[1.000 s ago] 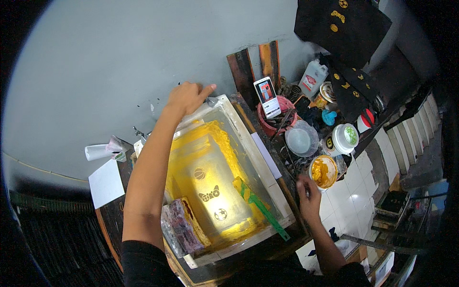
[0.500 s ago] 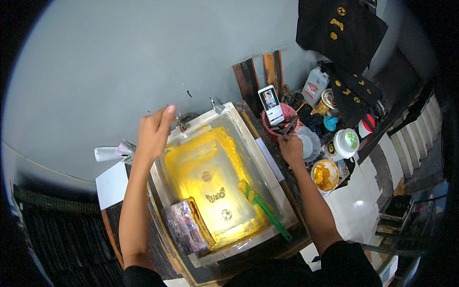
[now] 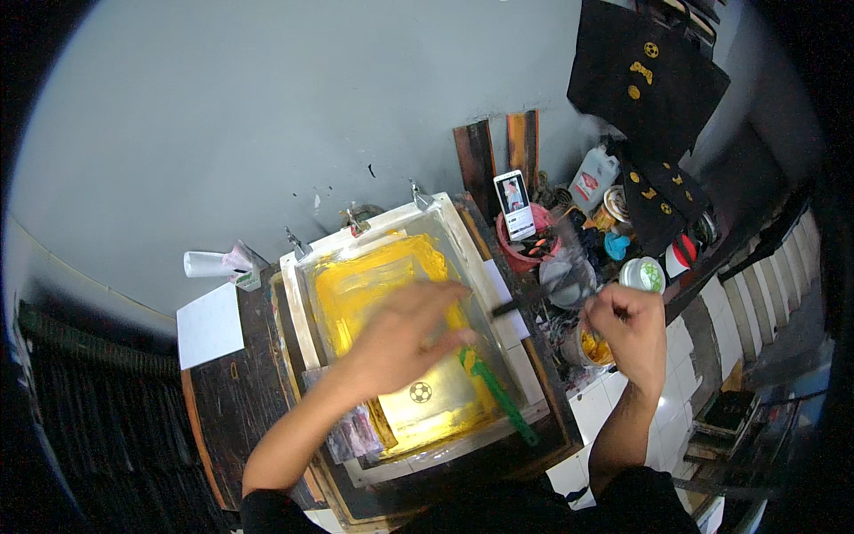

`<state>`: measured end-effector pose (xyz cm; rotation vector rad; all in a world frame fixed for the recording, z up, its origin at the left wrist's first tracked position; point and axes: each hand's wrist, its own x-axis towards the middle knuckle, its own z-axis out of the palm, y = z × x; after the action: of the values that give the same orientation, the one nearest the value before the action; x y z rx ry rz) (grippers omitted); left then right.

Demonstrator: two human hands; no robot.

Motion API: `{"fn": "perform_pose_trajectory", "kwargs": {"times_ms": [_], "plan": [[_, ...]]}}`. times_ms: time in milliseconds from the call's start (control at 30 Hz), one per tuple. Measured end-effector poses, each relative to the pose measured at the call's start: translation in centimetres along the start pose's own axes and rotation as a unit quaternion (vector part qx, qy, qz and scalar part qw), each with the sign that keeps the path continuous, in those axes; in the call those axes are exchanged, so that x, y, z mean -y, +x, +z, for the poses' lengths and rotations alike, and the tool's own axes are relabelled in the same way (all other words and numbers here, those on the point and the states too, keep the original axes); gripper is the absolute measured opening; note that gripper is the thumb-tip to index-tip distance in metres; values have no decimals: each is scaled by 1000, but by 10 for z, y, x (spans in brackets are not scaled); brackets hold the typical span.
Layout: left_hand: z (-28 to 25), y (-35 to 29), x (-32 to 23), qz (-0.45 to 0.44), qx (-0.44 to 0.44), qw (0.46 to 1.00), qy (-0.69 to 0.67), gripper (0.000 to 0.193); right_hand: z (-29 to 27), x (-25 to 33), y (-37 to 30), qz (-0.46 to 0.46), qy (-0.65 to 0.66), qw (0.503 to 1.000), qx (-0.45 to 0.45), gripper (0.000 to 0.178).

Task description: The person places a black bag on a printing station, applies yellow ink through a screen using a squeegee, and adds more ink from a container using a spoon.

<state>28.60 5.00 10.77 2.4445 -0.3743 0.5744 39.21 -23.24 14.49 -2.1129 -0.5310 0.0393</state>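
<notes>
A white-framed printing screen [image 3: 294, 329] lies on the dark table, its mesh smeared with yellow ink. My left hand [image 3: 409, 343] hovers over the middle of the mesh, fingers apart and blurred, with nothing visible in it. On the lower right of the screen lies a green plastic spatula [image 3: 498, 395]. A stained squeegee [image 3: 354, 434] rests at the lower left, partly behind my left forearm. My right hand [image 3: 627, 334] is closed above the tub of yellow ink [image 3: 594, 347]. A long thin tool, smeared by motion, seems to extend from it leftward to a dark end [image 3: 504, 308].
Behind the bench's right side, a phone [image 3: 514, 205] leans in a pink bucket [image 3: 520, 254]. Jars, a white-lidded tub [image 3: 642, 275] and a jug [image 3: 593, 178] crowd around it. Black printed bags [image 3: 649, 80] hang at upper right. White paper [image 3: 210, 327] lies at left.
My left hand has come down from the screen's far left edge to over its middle. My right hand has moved from the pink bucket rightward and nearer, seemingly bringing a thin tool along.
</notes>
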Motion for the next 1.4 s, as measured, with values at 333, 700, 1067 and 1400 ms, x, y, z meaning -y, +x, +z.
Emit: {"fn": "perform_pose_trajectory", "kwargs": {"times_ms": [333,700,1067,1400], "plan": [[29,-31,-62,-353,92,805,-468,30,96,-8,-21,131,391,909,53,35],[-27,-165,-43,-448,-253,802,-305,29,254,-29,99,200,428,876,97,26],[-38,-327,-62,-550,-492,647,-195,31,361,8,102,293,469,804,219,14],[-36,-315,-53,-568,-447,656,-217,31,342,-5,126,290,477,757,340,13]]}}
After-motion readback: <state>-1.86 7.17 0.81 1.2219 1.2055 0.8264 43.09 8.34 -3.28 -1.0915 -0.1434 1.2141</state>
